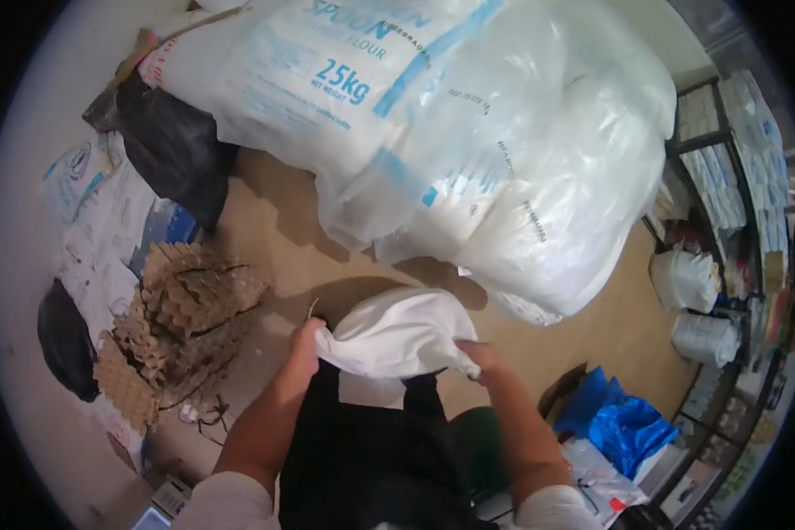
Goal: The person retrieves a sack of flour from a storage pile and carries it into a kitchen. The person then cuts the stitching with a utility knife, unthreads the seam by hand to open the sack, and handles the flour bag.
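A white sack (pixel 397 331) hangs between my two hands in front of my dark trousers, its cloth bunched and creased. My left hand (pixel 307 346) is closed on the sack's left edge, where a thin string sticks up. On the other side my right hand (pixel 480 358) grips the right edge. Just beyond the sack lies a big pile of clear plastic bags (pixel 521 177), with one printed "25kg" (pixel 344 84) on its left part. The sack's underside is hidden from view.
Egg trays (pixel 185 327) are heaped on the left near black bags (pixel 163 141). Blue plastic bags (pixel 627 433) lie at the lower right. Shelves (pixel 715 141) with packed goods line the right side, white bundles (pixel 685 278) beside them. Brown floor (pixel 274 212) shows between.
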The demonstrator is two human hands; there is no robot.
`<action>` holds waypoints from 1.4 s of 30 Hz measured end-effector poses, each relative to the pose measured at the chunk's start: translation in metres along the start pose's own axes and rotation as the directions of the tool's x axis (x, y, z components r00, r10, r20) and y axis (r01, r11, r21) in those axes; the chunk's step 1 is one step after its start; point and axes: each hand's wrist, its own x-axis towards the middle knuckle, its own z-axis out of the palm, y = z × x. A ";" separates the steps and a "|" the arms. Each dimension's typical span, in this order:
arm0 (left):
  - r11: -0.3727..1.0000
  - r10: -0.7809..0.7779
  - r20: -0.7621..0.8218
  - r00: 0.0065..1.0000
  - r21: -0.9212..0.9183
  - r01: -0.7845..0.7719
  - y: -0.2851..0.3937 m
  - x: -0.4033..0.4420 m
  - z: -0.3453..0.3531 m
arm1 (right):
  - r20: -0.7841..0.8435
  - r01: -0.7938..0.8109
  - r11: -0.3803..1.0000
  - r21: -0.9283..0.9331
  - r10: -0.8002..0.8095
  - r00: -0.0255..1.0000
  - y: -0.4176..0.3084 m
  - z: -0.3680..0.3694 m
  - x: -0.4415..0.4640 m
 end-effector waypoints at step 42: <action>0.272 -0.718 0.039 0.695 0.935 0.229 -0.098 -0.008 -0.119 | -0.253 -0.286 0.901 -0.327 0.208 0.945 0.129 -0.038 0.086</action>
